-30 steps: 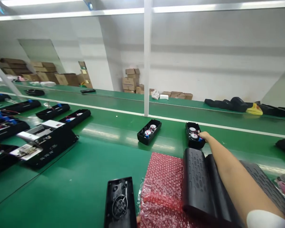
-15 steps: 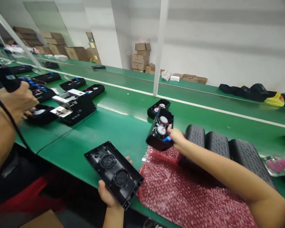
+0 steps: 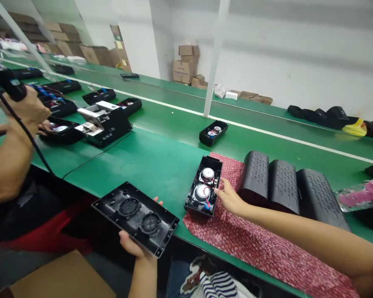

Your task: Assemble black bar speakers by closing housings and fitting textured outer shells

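My left hand [image 3: 133,244] holds a flat black panel [image 3: 138,215] from below, its inner side with two round grilles facing up, over the front edge of the bench. My right hand [image 3: 228,198] has its fingers on the right side of an open black speaker housing [image 3: 195,194]. Two white-backed speakers, red wires and a blue connector show inside that housing. It rests at the left end of the red bubble wrap [image 3: 236,231]. Behind it stands another open housing [image 3: 213,133] with speakers inside.
Three black perforated housings [image 3: 282,186] stand right of my right hand. At the left, another person's hands [image 3: 27,109] work with a dark tool near more housings and a black-and-white fixture [image 3: 105,124]. A metal post [image 3: 216,62] rises behind.
My right hand has brought the speaker housing down and toward me onto the bubble wrap. The panel in my left hand has shifted left and lies flatter.
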The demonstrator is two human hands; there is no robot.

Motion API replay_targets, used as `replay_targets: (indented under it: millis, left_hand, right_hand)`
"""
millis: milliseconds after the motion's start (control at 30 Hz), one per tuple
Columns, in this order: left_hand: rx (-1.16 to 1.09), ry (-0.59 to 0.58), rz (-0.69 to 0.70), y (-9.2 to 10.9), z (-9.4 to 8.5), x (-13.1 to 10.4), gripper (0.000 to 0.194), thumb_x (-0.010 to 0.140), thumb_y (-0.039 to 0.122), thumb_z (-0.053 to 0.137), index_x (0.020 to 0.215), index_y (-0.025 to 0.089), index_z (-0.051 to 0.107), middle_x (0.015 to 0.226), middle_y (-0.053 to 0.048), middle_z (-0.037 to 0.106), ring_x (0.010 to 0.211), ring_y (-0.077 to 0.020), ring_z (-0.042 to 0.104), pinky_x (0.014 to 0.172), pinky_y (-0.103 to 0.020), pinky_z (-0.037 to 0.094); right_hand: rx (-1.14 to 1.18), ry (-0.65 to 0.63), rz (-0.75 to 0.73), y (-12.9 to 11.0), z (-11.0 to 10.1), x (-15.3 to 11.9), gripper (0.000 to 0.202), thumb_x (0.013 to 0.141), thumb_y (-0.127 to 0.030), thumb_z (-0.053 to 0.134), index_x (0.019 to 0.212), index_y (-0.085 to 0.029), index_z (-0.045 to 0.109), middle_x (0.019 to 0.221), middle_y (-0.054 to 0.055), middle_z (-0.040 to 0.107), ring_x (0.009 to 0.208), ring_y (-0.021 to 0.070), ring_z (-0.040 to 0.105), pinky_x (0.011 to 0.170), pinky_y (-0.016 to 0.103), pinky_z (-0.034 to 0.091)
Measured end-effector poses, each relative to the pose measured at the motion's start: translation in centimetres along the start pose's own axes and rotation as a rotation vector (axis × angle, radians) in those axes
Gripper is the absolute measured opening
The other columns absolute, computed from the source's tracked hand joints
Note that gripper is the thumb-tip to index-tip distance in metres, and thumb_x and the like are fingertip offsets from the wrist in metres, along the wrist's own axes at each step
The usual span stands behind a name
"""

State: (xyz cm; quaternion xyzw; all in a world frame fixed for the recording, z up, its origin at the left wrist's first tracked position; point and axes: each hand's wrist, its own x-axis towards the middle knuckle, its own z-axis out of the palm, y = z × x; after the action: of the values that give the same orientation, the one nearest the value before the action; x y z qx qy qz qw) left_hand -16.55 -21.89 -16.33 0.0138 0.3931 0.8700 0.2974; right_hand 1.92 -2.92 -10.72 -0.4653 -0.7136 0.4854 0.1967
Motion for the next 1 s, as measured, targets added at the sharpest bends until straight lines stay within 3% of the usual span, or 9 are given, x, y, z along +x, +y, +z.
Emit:
replay_targets:
  millis: [67, 133, 200, 267, 400, 533, 733, 833, 1000]
  left_hand:
    - [-0.029, -0.010, -0.051, 0.0, -0.3, 0.3, 0.093, 0.059, 0.088, 0.041, 0.131, 0.031, 0.058, 0.132, -0.011, 0.061, 0.140, -0.0424, 0.033, 0.091, -0.063, 0.051]
    - [-0.043, -0.066, -0.093, 0.1, -0.8, 0.6, 0.091, 0.061, 0.085, 0.042, 0.134, 0.032, 0.055, 0.134, -0.010, 0.060, 0.143, -0.0424, 0.027, 0.099, -0.071, 0.042]
    - [-0.036, -0.103, -0.118, 0.2, -1.2, 0.8, 0.090, 0.062, 0.082, 0.042, 0.136, 0.032, 0.053, 0.136, -0.010, 0.058, 0.144, -0.0422, 0.023, 0.104, -0.073, 0.034]
    - [-0.026, -0.111, -0.123, 0.2, -1.4, 0.8, 0.093, 0.062, 0.083, 0.042, 0.138, 0.030, 0.052, 0.137, -0.010, 0.057, 0.145, -0.0425, 0.020, 0.108, -0.073, 0.028]
    - [-0.064, -0.156, -0.141, 0.0, -1.7, 0.6, 0.093, 0.064, 0.084, 0.043, 0.140, 0.030, 0.050, 0.139, -0.006, 0.056, 0.146, -0.0406, 0.016, 0.111, -0.068, 0.027]
    - [-0.112, -0.152, -0.188, -0.1, -2.0, 0.7, 0.093, 0.064, 0.083, 0.043, 0.139, 0.030, 0.051, 0.138, -0.004, 0.057, 0.146, -0.0370, 0.019, 0.105, -0.062, 0.042]
    - [-0.043, -0.163, -0.181, 0.1, -2.3, 1.2, 0.092, 0.061, 0.080, 0.049, 0.136, 0.027, 0.055, 0.138, -0.006, 0.057, 0.143, -0.0426, 0.025, 0.093, -0.062, 0.052]
    - [0.000, -0.172, -0.178, 0.3, -1.9, 1.1, 0.093, 0.057, 0.080, 0.054, 0.133, 0.026, 0.057, 0.138, -0.006, 0.057, 0.144, -0.0426, 0.020, 0.093, -0.061, 0.052]
    - [-0.003, -0.125, -0.166, 0.8, -0.7, 0.6, 0.090, 0.064, 0.081, 0.050, 0.141, 0.034, 0.048, 0.138, -0.002, 0.058, 0.147, -0.0355, 0.018, 0.099, -0.059, 0.049]
  right_hand:
    - [-0.241, -0.148, -0.270, -0.4, -3.0, 0.2, 0.058, 0.079, -0.029, 0.063, 0.133, -0.014, 0.050, 0.146, 0.017, 0.044, 0.138, 0.0303, 0.036, 0.118, 0.049, 0.023]
    - [-0.651, -0.381, -0.633, -0.7, -5.4, 1.1, 0.055, 0.080, -0.032, 0.066, 0.131, -0.015, 0.056, 0.145, 0.019, 0.045, 0.139, 0.0351, 0.033, 0.117, 0.057, 0.016]
    - [-0.982, -0.509, -0.900, -1.0, -6.5, 2.6, 0.049, 0.085, -0.038, 0.066, 0.128, -0.016, 0.060, 0.138, 0.020, 0.052, 0.135, 0.0385, 0.038, 0.110, 0.064, 0.023]
    - [-1.071, -0.505, -1.005, -1.1, -6.4, 4.1, 0.043, 0.086, -0.045, 0.065, 0.118, -0.016, 0.066, 0.124, 0.020, 0.060, 0.123, 0.0365, 0.048, 0.101, 0.058, 0.036]
    - [-0.967, -0.541, -1.107, -1.2, -4.9, 6.1, 0.045, 0.089, -0.058, 0.057, 0.096, -0.017, 0.071, 0.100, 0.015, 0.066, 0.097, 0.0274, 0.058, 0.085, 0.042, 0.046]
    - [-0.794, -0.538, -1.092, -1.8, -3.7, 6.0, 0.057, 0.091, -0.066, 0.042, 0.086, -0.016, 0.068, 0.089, 0.011, 0.067, 0.087, 0.0233, 0.057, 0.080, 0.037, 0.045]
    - [-0.659, -0.508, -1.144, -2.9, -1.1, 3.9, 0.059, 0.101, -0.055, 0.024, 0.072, -0.018, 0.060, 0.073, 0.008, 0.063, 0.074, 0.0193, 0.053, 0.075, 0.033, 0.042]
    - [-0.711, -0.508, -1.208, -2.8, -1.3, 2.5, 0.060, 0.099, -0.060, 0.027, 0.076, -0.017, 0.062, 0.074, 0.009, 0.062, 0.073, 0.0209, 0.051, 0.072, 0.035, 0.040]
    - [-0.720, -0.415, -1.079, -1.1, -3.2, 0.6, 0.058, 0.095, -0.063, 0.037, 0.100, -0.013, 0.064, 0.097, 0.015, 0.066, 0.088, 0.0249, 0.056, 0.080, 0.039, 0.043]
